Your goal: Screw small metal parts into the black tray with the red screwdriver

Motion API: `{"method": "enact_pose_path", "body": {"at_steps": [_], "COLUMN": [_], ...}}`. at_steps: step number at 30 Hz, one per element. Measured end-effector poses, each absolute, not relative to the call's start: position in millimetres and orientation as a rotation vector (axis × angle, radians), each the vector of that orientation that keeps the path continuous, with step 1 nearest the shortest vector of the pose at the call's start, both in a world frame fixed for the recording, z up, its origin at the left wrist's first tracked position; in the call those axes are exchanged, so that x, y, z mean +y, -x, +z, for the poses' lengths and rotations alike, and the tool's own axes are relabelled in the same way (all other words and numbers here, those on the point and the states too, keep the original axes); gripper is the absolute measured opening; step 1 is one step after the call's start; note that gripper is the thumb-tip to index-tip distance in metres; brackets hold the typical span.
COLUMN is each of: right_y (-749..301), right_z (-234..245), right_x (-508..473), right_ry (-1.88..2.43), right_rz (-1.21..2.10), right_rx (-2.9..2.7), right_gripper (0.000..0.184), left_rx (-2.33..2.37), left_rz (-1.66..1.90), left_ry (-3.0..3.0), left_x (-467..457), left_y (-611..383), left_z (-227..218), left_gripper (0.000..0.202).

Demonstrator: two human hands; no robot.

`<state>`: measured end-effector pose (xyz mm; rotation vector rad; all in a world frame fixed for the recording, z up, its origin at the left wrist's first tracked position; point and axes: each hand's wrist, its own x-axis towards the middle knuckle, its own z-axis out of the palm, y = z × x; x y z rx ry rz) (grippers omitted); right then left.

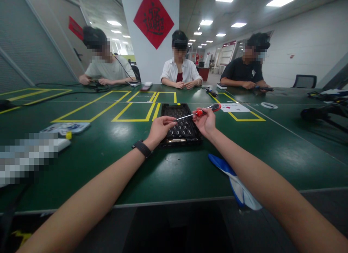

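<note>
In my right hand is a screwdriver with a red and black handle, its thin metal shaft pointing left. My left hand has its fingertips pinched together right at the tip of that shaft. Anything small between those fingers is too tiny to make out. Beneath both hands, a black rectangular tray-like case lies on the green table, with a dark, bumpy, patterned inside. A light-coloured strip shows along its near end. My hands partly cover its two sides.
A blue and white cloth item hangs over the near table edge under my right forearm. A white sheet and a white ring lie at right. Yellow tape marks the tabletop. Three people sit across the table.
</note>
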<state>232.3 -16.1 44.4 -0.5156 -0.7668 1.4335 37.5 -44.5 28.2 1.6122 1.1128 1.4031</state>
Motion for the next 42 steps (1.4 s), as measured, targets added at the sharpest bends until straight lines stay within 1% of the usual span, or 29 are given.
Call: {"method": "enact_pose_path", "body": {"at_steps": [12, 15, 18, 21, 26, 29, 33, 36, 37, 40, 42], "right_y": [-232, -228, -221, -211, -202, -202, -205, -207, -207, -207, -207], "right_z": [43, 47, 55, 61, 58, 54, 52, 51, 51, 49, 48], "right_x": [-15, -20, -29, -38, -43, -41, -39, -40, -41, -42, -42], "right_ry": [0.543, 0.545, 0.538, 0.539, 0.6, 0.647, 0.751, 0.852, 0.877, 0.911, 0.914], "right_rz": [1.391, 1.286, 1.099, 0.973, 0.977, 0.969, 0.839, 0.747, 0.736, 0.746, 0.758], "right_rx": [-0.79, -0.874, -1.042, -1.182, -1.363, -1.39, -1.327, -1.35, -1.374, -1.439, -1.469], "right_gripper": [0.017, 0.017, 0.013, 0.017, 0.029, 0.034, 0.039, 0.039, 0.039, 0.037, 0.035], "left_rx": [1.173, 1.181, 1.184, 1.184, 1.161, 1.165, 1.143, 1.187, 1.194, 1.161, 1.138], "left_rz": [1.383, 1.385, 1.381, 1.378, 1.334, 1.298, 1.254, 1.273, 1.257, 1.137, 1.065], "left_ry": [-1.556, -1.555, -1.569, -1.586, -1.631, -1.663, -1.768, -1.917, -1.98, -2.124, -2.164], "left_x": [-45, -44, -43, -42, -43, -45, -50, -56, -58, -62, -64], "left_y": [-38, -37, -37, -36, -36, -37, -40, -42, -43, -43, -43], "left_z": [30, 28, 26, 25, 26, 28, 34, 41, 44, 49, 50], "left_gripper": [0.04, 0.039, 0.038, 0.037, 0.037, 0.04, 0.05, 0.045, 0.046, 0.058, 0.061]}}
